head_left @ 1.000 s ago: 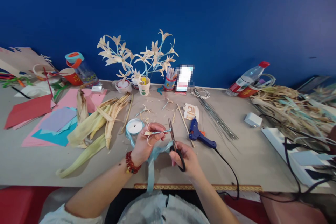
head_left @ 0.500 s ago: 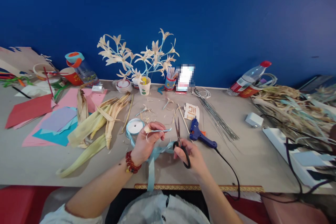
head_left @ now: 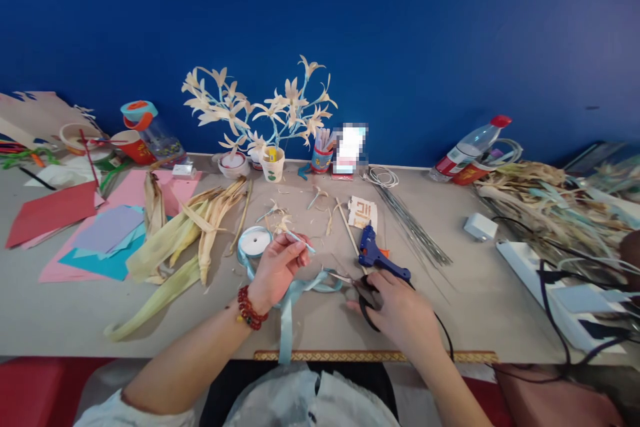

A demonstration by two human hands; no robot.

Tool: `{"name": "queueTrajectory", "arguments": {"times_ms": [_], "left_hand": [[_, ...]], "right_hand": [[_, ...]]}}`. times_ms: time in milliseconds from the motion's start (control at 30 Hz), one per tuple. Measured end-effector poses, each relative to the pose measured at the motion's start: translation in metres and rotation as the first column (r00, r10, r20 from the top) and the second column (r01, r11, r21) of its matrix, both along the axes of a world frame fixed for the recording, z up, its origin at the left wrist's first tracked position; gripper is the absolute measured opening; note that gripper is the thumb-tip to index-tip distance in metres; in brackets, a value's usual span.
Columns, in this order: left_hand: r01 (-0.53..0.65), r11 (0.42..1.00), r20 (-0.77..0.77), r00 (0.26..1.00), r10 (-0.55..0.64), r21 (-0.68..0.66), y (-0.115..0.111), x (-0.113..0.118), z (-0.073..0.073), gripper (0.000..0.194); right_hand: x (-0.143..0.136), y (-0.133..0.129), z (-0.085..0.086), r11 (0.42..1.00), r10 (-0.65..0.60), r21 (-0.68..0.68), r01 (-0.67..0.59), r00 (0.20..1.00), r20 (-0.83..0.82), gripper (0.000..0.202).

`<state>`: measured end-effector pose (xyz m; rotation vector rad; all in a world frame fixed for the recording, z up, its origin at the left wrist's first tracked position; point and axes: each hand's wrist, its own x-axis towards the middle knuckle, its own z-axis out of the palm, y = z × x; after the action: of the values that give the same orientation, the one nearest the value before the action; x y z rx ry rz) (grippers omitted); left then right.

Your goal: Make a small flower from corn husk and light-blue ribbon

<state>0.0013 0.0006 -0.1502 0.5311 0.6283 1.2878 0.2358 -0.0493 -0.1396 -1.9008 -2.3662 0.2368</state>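
Observation:
My left hand (head_left: 277, 267) is closed in a pinch on a small husk flower (head_left: 300, 241) with a thin light blue stem, whose tip points right past the fingers. My right hand (head_left: 395, 307) grips the black handles of a pair of scissors (head_left: 369, 303), low at the table, with the blades pointing left. Light blue ribbon (head_left: 295, 290) lies loosely between my hands and hangs over the front edge. Its white spool (head_left: 255, 241) lies beside my left hand. Just beyond the right hand rests a blue glue gun (head_left: 380, 257).
Corn husks (head_left: 200, 227) and coloured paper (head_left: 107, 230) lie left. At the back stand husk flowers in a white cup (head_left: 273, 165), a pen holder (head_left: 323, 159) and a phone. Wires (head_left: 413, 223), a bottle (head_left: 467, 150) and a power strip (head_left: 545, 300) are on the right.
My right hand has moved right and down with the scissors, whose blades have swung from upright to low and leftward. My left hand has shifted slightly left, still pinching the flower.

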Motion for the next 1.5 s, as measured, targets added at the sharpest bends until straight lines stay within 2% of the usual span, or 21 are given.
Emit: {"name": "queueTrajectory", "arguments": {"times_ms": [100, 233, 400, 567, 700, 833, 933, 1067, 1167, 1267, 1367, 1500], "left_hand": [[0.012, 1.0, 0.028, 1.0, -0.012, -0.002, 0.001, 0.0, 0.0, 0.015], [0.024, 0.998, 0.032, 0.999, -0.022, -0.05, 0.002, 0.0, -0.001, 0.017], [0.043, 0.997, 0.034, 0.999, -0.041, -0.072, 0.002, 0.001, -0.002, 0.019], [0.069, 0.996, 0.023, 0.997, -0.068, -0.052, 0.0, 0.002, 0.002, 0.018], [0.062, 0.996, 0.002, 0.998, -0.062, -0.057, 0.0, 0.002, 0.004, 0.019], [0.073, 0.997, 0.008, 0.997, -0.072, -0.037, 0.0, 0.0, 0.002, 0.016], [0.077, 0.997, 0.011, 0.997, -0.077, -0.028, 0.0, 0.0, 0.0, 0.017], [0.072, 0.997, -0.01, 0.997, -0.072, -0.016, 0.0, 0.0, -0.002, 0.017], [0.077, 0.997, -0.04, 0.996, -0.077, 0.006, 0.0, 0.001, -0.004, 0.016], [0.064, 0.998, -0.086, 0.994, -0.063, 0.005, 0.0, 0.001, -0.006, 0.016], [0.027, 1.0, -0.153, 0.988, -0.026, 0.005, 0.001, 0.001, -0.006, 0.016], [-0.009, 1.0, -0.216, 0.976, 0.015, 0.029, 0.002, 0.0, -0.004, 0.021]], "right_hand": [[0.001, 0.001, 0.001, 1.0, 0.005, -0.012, -0.004, 0.997, 0.081, 0.035], [0.001, 0.005, 0.002, 0.995, -0.017, -0.096, 0.032, 0.988, 0.154, 0.035], [0.002, 0.009, 0.007, 0.986, -0.03, -0.162, 0.048, 0.993, 0.113, 0.034], [-0.003, 0.014, 0.006, 0.984, -0.097, -0.138, 0.115, 0.987, 0.13, 0.037], [-0.005, 0.019, 0.006, 0.983, -0.021, -0.179, 0.032, 0.998, 0.067, 0.032], [0.002, 0.022, 0.015, 0.965, 0.094, -0.248, -0.088, 0.995, 0.015, 0.022], [0.007, 0.026, 0.023, 0.946, 0.182, -0.269, -0.18, 0.983, -0.017, 0.022], [0.001, 0.031, 0.029, 0.959, 0.204, -0.185, -0.215, 0.976, -0.077, 0.019], [-0.018, 0.033, 0.033, 0.975, 0.213, -0.011, -0.222, 0.949, -0.234, 0.02], [-0.043, 0.037, 0.033, 0.953, 0.301, 0.139, -0.269, 0.892, -0.337, 0.021], [-0.061, 0.042, 0.029, 0.931, 0.357, 0.201, -0.303, 0.867, -0.347, 0.022], [-0.072, 0.046, 0.021, 0.921, 0.377, 0.239, -0.307, 0.858, -0.35, 0.019]]}}
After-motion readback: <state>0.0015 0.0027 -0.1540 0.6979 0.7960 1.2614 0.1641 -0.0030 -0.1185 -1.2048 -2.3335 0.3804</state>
